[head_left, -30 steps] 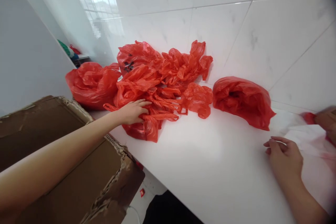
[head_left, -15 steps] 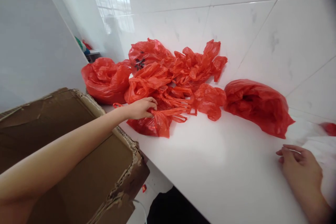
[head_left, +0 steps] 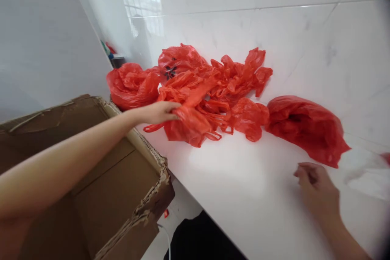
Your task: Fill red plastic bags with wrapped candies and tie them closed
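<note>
My left hand [head_left: 163, 112] is closed on a red plastic bag [head_left: 195, 120], which is blurred by motion and lifted a little off the heap. Behind and beside it lie several other crumpled red plastic bags [head_left: 234, 75], some with their looped handles showing. One of them, a bag with a dark print [head_left: 179, 59], leans towards the wall. My right hand [head_left: 318, 185] hovers over the white table [head_left: 243, 187] with its fingers curled together; whether anything is in them is hidden. A larger red bag [head_left: 307, 124] lies just beyond the right hand, its mouth gaping.
An open cardboard box [head_left: 112, 170] with torn, ragged edges stands at the left, against the table's edge, under my left forearm. White tiled wall [head_left: 274, 28] rises behind the table. Whitish clear plastic [head_left: 370, 180] lies at the far right.
My left hand has taken hold of a red bag and pulled it up and away from the table. The right hand has shifted left, its fingers more curled.
</note>
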A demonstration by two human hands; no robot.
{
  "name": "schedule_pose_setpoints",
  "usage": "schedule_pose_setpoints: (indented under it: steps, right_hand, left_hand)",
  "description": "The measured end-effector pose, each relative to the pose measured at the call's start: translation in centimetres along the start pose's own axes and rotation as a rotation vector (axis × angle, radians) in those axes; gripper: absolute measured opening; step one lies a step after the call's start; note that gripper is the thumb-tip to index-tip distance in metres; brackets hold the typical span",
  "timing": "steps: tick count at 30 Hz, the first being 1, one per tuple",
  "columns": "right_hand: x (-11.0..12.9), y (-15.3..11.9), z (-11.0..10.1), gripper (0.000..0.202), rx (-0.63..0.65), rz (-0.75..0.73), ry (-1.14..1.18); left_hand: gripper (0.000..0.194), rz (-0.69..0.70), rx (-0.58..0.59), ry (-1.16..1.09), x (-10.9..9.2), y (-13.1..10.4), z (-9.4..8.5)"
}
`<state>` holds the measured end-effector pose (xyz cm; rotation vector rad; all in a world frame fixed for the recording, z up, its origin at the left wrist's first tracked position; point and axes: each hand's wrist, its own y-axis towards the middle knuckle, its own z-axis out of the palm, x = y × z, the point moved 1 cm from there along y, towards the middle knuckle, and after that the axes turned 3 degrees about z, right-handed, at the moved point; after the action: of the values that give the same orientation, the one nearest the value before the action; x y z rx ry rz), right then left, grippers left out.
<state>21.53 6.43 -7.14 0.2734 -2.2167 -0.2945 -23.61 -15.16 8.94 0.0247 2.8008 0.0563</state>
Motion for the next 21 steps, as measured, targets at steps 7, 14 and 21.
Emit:
schedule_pose_setpoints:
  steps: [7, 14, 21]
  right_hand:
    - [19.6, -12.4, 8.5, 0.058, 0.759, -0.994, 0.168]
    - [24.5, -17.4, 12.8, 0.016, 1.059, -1.236, 0.101]
    - [19.5, -18.2, 11.8, 0.014, 1.022, -1.249, 0.243]
  left_hand:
    - [0.068, -0.503, -0.367, -0.728, 4.3, -11.6, -7.1]
    - [0.043, -1.239, -0.067, -0.733, 9.7, -23.3, -4.7]
    - [0.023, -1.434, 0.02, -0.617, 14.5, -24.4, 4.8]
